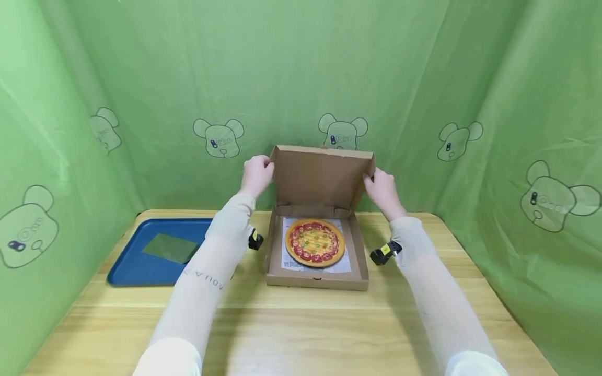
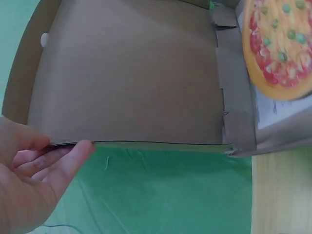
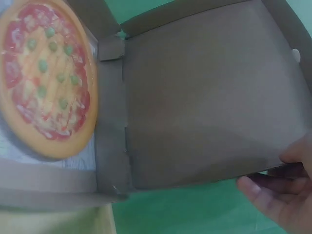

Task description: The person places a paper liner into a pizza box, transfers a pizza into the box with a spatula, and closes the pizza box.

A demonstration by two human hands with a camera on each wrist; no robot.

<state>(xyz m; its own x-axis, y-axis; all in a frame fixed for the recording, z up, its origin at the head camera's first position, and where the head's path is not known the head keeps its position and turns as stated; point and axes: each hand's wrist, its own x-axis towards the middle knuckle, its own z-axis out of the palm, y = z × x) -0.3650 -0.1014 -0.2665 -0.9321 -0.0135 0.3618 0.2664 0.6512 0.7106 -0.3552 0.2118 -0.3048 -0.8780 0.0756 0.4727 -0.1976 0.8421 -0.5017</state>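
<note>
A brown cardboard pizza box (image 1: 317, 282) lies on the table with its lid (image 1: 322, 177) raised at the back. Inside, a round pizza (image 1: 315, 242) with red slices and green bits rests on a printed paper sheet (image 1: 345, 265). My left hand (image 1: 257, 175) pinches the lid's left edge near its upper corner. On the opposite side, my right hand (image 1: 382, 189) grips the lid's right edge near the top. Both wrist views show thumb and fingers on either side of the cardboard edge, the left hand (image 2: 44, 170) and the right hand (image 3: 282, 190) alike.
Left of the box, a blue tray (image 1: 136, 261) holds a flat dark green sheet (image 1: 170, 248), partly behind my left forearm. Green curtains (image 1: 301, 68) with bear-head prints surround the wooden table (image 1: 301, 329) at the back and sides.
</note>
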